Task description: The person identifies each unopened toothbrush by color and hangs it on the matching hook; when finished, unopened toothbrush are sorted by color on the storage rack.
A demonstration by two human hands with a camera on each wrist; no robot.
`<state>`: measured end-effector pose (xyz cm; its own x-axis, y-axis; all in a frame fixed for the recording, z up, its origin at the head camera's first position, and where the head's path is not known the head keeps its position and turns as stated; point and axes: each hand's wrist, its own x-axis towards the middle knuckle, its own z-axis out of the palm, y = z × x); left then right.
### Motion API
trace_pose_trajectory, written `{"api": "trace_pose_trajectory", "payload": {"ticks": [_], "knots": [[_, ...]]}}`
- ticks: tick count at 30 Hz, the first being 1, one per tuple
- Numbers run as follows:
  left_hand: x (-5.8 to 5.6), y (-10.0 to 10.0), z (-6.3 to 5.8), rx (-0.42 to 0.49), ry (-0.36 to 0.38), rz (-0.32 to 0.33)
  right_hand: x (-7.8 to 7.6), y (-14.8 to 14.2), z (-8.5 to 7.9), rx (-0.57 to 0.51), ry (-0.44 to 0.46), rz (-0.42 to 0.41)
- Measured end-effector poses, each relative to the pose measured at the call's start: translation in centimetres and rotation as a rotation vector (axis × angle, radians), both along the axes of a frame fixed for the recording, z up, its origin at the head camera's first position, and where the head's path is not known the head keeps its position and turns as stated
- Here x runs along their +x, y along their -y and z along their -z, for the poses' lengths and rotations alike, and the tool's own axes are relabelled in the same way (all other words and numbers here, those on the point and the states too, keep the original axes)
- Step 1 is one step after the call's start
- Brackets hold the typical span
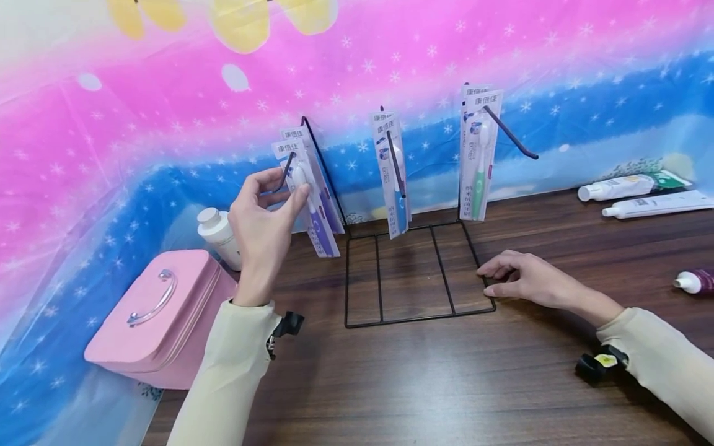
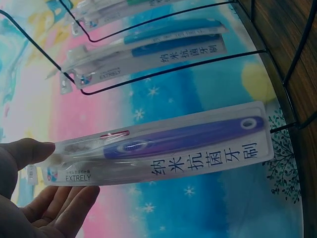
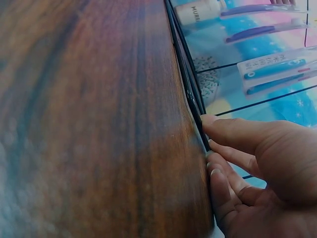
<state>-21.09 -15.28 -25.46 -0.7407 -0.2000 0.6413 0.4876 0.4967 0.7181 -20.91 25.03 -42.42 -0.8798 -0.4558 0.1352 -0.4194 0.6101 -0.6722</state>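
My left hand (image 1: 261, 232) pinches the upper part of a packaged purple toothbrush (image 1: 322, 230) hanging on the left hook of a black wire rack (image 1: 380, 279). In the left wrist view, the thumb lies over one edge of this clear-fronted pack (image 2: 198, 136), with the other fingers at the opposite edge. A second purple pack hangs behind it. On the middle hook are blue toothbrush packs (image 1: 398, 214), and on the right hook packs with a green toothbrush (image 1: 478, 192) in front. My right hand (image 1: 530, 279) grips the rack's base wire at its right side, thumb and fingers around it.
A pink case (image 1: 162, 310) with a silver handle stands at the left, beside a white bottle (image 1: 219, 232). White toothpaste tubes (image 1: 664, 204) and a dark red tube (image 1: 704, 282) lie on the wooden table (image 1: 424, 384) at the right. A patterned cloth (image 1: 401, 56) hangs behind the rack.
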Motion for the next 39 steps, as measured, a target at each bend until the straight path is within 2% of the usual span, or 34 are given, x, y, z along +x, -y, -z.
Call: {"api": "trace_pose_trajectory", "payload": {"ticks": [11,18,39], "knots": [[-1.0,0.0,0.2,0.007,0.000,-0.041,0.5,0.3,0.0,-0.006,0.005,-0.002],[-1.2,0.1,0.3,0.010,-0.018,-0.021,0.5,0.4,0.3,-0.008,0.010,0.002],[-2.6,-0.4,0.8,0.000,-0.001,-0.041,0.9,0.2,0.4,-0.013,0.028,0.026]]}}
